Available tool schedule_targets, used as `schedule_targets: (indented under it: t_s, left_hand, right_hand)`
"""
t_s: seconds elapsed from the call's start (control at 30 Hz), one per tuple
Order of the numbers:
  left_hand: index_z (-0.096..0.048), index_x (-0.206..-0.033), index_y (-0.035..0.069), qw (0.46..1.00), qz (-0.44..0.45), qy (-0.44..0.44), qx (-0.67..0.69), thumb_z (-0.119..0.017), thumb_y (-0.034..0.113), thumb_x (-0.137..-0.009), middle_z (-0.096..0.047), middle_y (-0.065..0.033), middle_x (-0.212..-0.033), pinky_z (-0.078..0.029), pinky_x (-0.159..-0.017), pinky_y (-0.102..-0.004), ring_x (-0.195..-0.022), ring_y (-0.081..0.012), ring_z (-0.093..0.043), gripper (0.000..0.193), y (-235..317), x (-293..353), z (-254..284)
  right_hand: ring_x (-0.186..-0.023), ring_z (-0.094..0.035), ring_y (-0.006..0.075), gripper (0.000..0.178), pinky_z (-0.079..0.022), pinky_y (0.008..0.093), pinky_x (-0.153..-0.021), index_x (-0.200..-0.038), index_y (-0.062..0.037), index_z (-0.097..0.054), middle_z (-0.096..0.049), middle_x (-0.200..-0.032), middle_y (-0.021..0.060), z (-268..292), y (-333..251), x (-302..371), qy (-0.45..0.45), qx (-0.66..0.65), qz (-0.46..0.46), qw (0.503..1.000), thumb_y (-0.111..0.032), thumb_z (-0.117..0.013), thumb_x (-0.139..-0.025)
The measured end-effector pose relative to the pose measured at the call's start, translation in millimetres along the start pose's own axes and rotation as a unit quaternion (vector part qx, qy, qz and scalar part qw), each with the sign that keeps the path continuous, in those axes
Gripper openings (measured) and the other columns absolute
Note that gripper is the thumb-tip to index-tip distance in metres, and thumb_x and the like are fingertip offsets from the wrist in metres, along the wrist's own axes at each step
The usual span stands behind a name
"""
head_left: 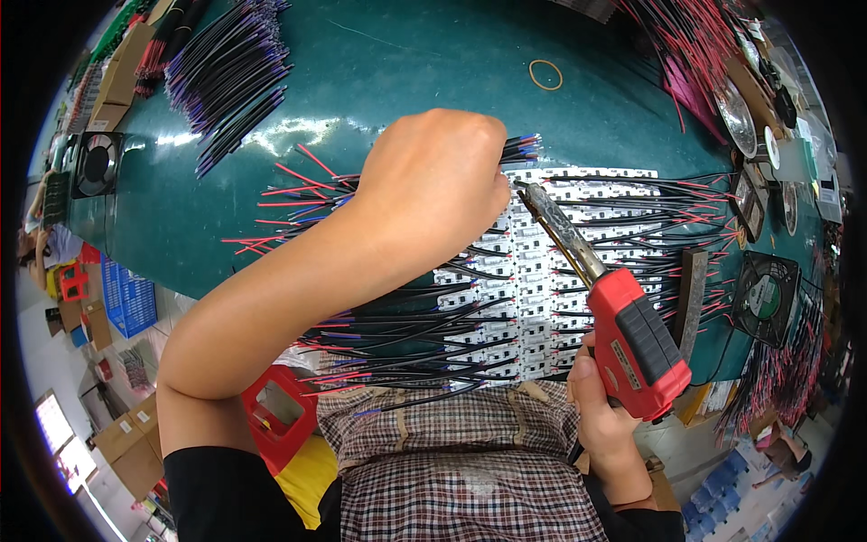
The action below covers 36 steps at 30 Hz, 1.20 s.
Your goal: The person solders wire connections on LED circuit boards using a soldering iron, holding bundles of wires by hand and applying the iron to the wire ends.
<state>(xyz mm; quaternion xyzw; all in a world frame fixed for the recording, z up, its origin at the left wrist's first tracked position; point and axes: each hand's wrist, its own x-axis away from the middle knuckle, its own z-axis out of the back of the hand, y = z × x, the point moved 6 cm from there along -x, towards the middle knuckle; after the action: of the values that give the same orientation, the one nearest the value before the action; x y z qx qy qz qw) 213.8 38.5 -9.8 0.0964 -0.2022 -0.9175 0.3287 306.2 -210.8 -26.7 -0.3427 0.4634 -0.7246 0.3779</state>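
My left hand [438,181] is closed over the upper left of a panel of small white circuit boards [533,307]. A bundle of black wires [521,149] with blue and red ends pokes out beside its knuckles, gripped in the fist; the fingertips are mostly hidden. In my right hand [601,411] is a red and black soldering gun [639,343], held by its handle. Its tip points up and left, close to the left fingers at the board's upper rows; contact cannot be made out. Black and red wires [682,212] stretch from both sides of the panel.
A loose pile of black wires [230,72] lies at the far left of the green table [406,63]. A rubber band [545,75] rests at the back. A metal bar [692,303] lies across the right-hand wires, near a black fan [766,298]. Another fan [97,164] stands at left.
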Motion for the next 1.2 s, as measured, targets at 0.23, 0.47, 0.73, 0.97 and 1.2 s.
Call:
schedule_targets:
  t_s: [0.23,0.47,0.73,0.97,1.2]
  left_hand:
    - [-0.069,-0.081,-0.003,0.999,0.008,-0.009,0.032,-0.07,0.015,-0.08,-0.069,-0.0217,-0.076,-0.054,-0.068,-0.0457,-0.074,-0.0389,-0.069,0.019,-4,-3,1]
    - [-0.068,-0.08,-0.004,1.0,0.002,-0.022,0.021,-0.069,0.015,-0.078,-0.069,-0.0217,-0.076,-0.053,-0.069,-0.0454,-0.074,-0.0384,-0.069,0.02,-5,-5,-1]
    - [-0.067,-0.078,-0.005,1.0,0.006,-0.024,0.009,-0.069,0.015,-0.078,-0.068,-0.0224,-0.075,-0.053,-0.069,-0.0467,-0.073,-0.0398,-0.068,0.02,-3,-5,-2]
    - [-0.067,-0.078,-0.005,0.999,0.017,-0.029,0.007,-0.069,0.015,-0.078,-0.068,-0.0226,-0.075,-0.053,-0.069,-0.0467,-0.073,-0.0401,-0.068,0.02,-3,-4,0]
    - [-0.067,-0.078,-0.005,1.0,0.011,-0.025,0.009,-0.069,0.014,-0.078,-0.068,-0.0231,-0.075,-0.053,-0.068,-0.0464,-0.073,-0.0404,-0.068,0.02,-2,-6,-1]
  right_hand:
    - [-0.052,-0.048,0.0074,0.008,-0.04,0.0237,-0.048,-0.102,0.0026,-0.058,-0.054,-0.072,0.0029,-1,-2,-5,0.006,-0.01,-0.023,1.0,-0.003,-0.061,-0.097]
    - [-0.052,-0.048,0.0074,0.005,-0.04,0.0238,-0.047,-0.098,0.0013,-0.058,-0.055,-0.071,0.0026,-4,-8,-10,-0.002,-0.012,-0.021,1.0,-0.002,-0.061,-0.097]
    - [-0.057,-0.05,0.0065,0.003,-0.04,0.024,-0.052,-0.098,-0.0006,-0.06,-0.057,-0.072,0.0013,-4,-8,-9,-0.006,0.001,-0.048,0.999,-0.002,-0.061,-0.097]
    - [-0.081,-0.064,0.0166,0.02,-0.051,0.0318,-0.07,-0.112,0.0017,-0.065,-0.067,-0.092,0.008,-1,-5,-7,-0.04,0.004,-0.052,0.998,-0.004,-0.068,-0.094]
    - [-0.053,-0.045,0.006,0.022,-0.038,0.0233,-0.047,-0.118,0.004,-0.055,-0.052,-0.073,0.0023,4,1,2,-0.003,0.005,-0.023,1.0,-0.003,-0.061,-0.097]
